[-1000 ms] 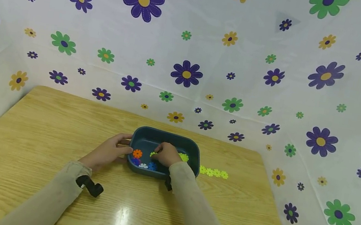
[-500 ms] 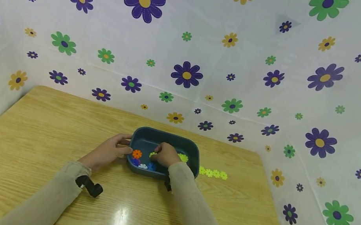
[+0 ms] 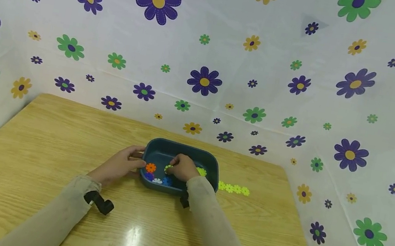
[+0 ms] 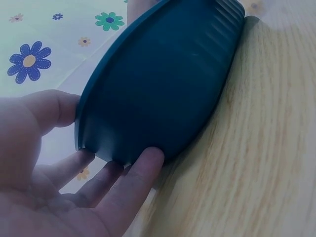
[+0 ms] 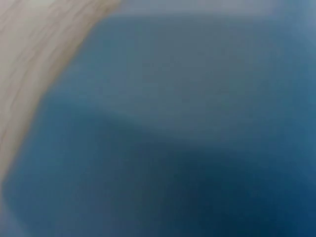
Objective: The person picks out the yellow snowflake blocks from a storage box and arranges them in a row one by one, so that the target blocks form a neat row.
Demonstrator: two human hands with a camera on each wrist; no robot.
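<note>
A dark blue-green plastic tub [image 3: 177, 148] stands on the table. My left hand [image 3: 120, 165] holds its left end, thumb at the rim and fingers against the outer wall, as the left wrist view shows. Inside the tub, my right hand [image 3: 185, 169] pinches a yellow-green notched flower disc [image 3: 167, 168] between thumb and fingertips; the hand partly covers it. Close by lie an orange disc [image 3: 150, 168], a purple disc [image 3: 150, 176], a white disc [image 3: 157, 181] and a blue disc [image 3: 166, 181]. More yellow-green discs [image 3: 202, 171] show behind the right hand. The right wrist view holds only the blurred tub wall [image 5: 148, 123].
To the tub's right, a row of several yellow-green discs [image 3: 236, 189] lies on the wooden table [image 3: 61, 139]. A white flower-printed sheet [image 3: 179, 41] hangs behind the table and along its sides. A black wrist mount [image 3: 99, 202] sits on the left sleeve.
Both hands keep their places at the tub. The right hand and the disc it pinches shift only very slightly; the loose discs stay where they were.
</note>
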